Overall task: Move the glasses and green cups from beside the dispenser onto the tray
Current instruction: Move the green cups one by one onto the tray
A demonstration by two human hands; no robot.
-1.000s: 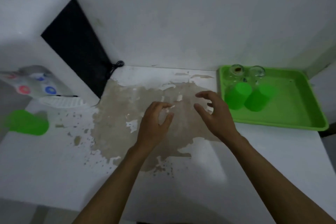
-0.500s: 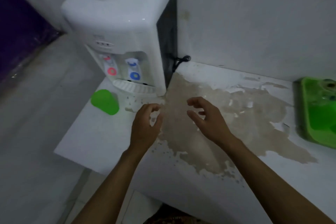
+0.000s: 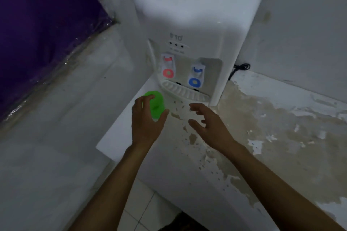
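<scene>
One green cup point(image 3: 156, 106) stands upside down on the white counter point(image 3: 187, 165), at its left end in front of the water dispenser point(image 3: 197, 30). My left hand point(image 3: 145, 122) wraps it, fingers on its left side and thumb on its right. To the right of the cup, my right hand point(image 3: 208, 124) hovers over the counter with fingers spread and holds nothing. The tray and the glasses are out of view.
The dispenser has a red tap point(image 3: 168, 73), a blue tap point(image 3: 195, 81) and a drip grille point(image 3: 185, 92) just behind the cup. The counter's left edge point(image 3: 120, 120) drops to the floor. A peeled brown patch point(image 3: 262, 122) covers the counter to the right. A black cable point(image 3: 239, 68) lies behind.
The view has swung left from the tray to the dispenser. My left hand has reached forward and closed around the green cup; my right hand has followed and stays open.
</scene>
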